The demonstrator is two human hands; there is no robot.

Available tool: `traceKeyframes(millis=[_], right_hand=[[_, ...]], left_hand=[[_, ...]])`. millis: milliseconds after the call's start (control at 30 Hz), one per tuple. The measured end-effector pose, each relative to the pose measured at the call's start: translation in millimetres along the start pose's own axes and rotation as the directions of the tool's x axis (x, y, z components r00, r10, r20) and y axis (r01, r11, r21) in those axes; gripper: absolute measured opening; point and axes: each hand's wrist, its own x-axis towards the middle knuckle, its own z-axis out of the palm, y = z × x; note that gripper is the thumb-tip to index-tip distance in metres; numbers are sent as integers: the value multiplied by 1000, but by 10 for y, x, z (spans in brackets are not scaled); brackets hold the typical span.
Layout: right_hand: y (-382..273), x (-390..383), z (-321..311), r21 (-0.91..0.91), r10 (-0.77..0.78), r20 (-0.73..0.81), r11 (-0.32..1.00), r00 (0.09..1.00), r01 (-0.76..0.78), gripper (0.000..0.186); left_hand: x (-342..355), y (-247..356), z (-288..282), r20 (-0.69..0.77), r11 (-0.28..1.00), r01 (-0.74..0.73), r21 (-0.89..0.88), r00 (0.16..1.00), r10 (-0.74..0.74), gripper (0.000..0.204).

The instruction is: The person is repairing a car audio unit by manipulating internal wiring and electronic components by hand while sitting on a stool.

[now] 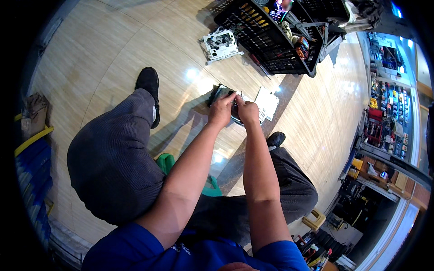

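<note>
On the floor in front of me lies a dark and silver electronic module [217, 93], partly covered by my hands, with a white metal plate [270, 101] just to its right. My left hand [220, 110] grips the module's near part, thumb and fingers closed. Beside it, my right hand [247, 111] is also closed on the module, its thumb close to the left thumb. What is between my fingertips is too small to make out. A white mechanism frame [219, 44] lies farther off on the floor.
A black crate [266, 45] holding tools and a lit screen stands beyond. My shoes [147, 83] flank the work on the tiled floor [99, 54]. A green stool [165, 161] is under me. Blue stacked items [34, 171] are at left, shop shelves [389, 122] at right.
</note>
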Motion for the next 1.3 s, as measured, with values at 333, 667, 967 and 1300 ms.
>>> traceKeyframes(millis=[333, 667, 967, 1300], right_hand=[[414, -203, -182, 118, -259, -33, 958, 965, 261, 33], [142, -738, -476, 83, -197, -122, 975, 973, 208, 29], [98, -755, -478, 79, -322, -256, 933, 912, 351, 23], [66, -743, -509, 200, -261, -301, 923, 917, 328, 17]], left_hand=[[-2, -79, 26, -3, 999, 1, 41, 1000, 0, 38], [-3, -20, 1, 11, 1000, 4, 12, 1000, -4, 37], [-5, -1, -22, 34, 999, 29, 27, 999, -30, 37], [-24, 48, -45, 43, 1000, -2, -5, 999, 2, 38]])
